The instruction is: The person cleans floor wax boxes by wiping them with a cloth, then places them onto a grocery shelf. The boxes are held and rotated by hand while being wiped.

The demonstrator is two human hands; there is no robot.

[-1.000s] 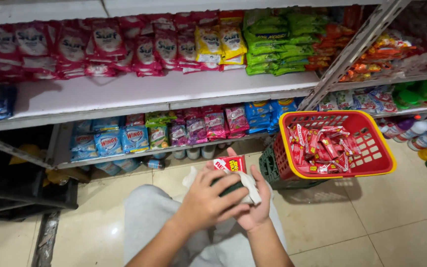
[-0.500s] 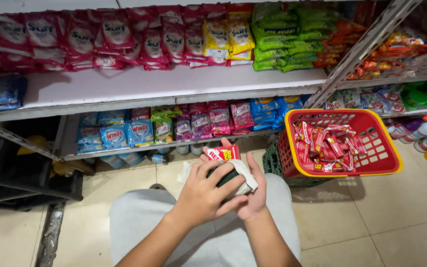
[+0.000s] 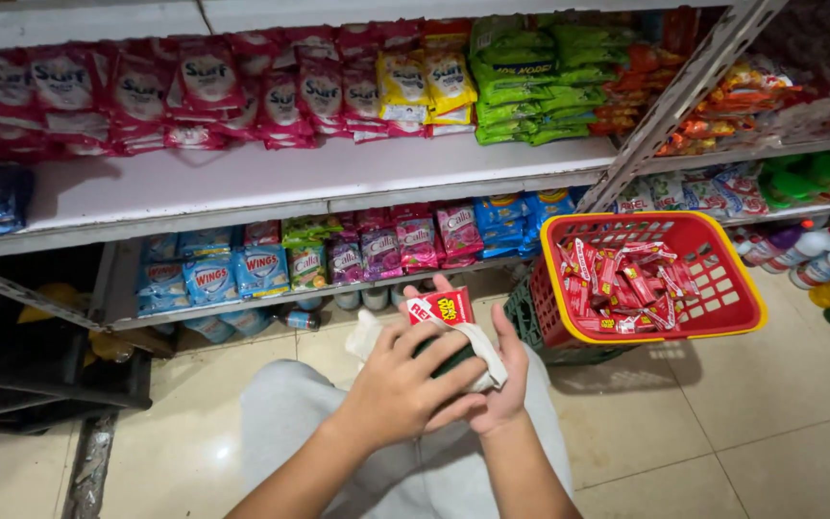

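The left hand [image 3: 405, 389] presses a white cloth [image 3: 477, 351] over a small red sachet [image 3: 441, 309], which the right hand [image 3: 501, 384] cups from beneath above the lap. Its red-and-white top sticks out. A red basket [image 3: 742, 322] of similar sachets sits nearby.

Low in the middle of the frame I see my left hand [image 3: 405, 389] laid over a dark object wrapped in a white cloth [image 3: 477, 348], with my right hand [image 3: 501, 380] cupped under it from the right. A small red packet [image 3: 440, 308] stands up just above the fingers. To the right, a red basket [image 3: 744, 293] holds many similar red packets. White shelves [image 3: 271, 183] run across the upper frame, stocked with red, yellow, green and blue sachets. My grey trousers [image 3: 290, 423] fill the bottom centre.
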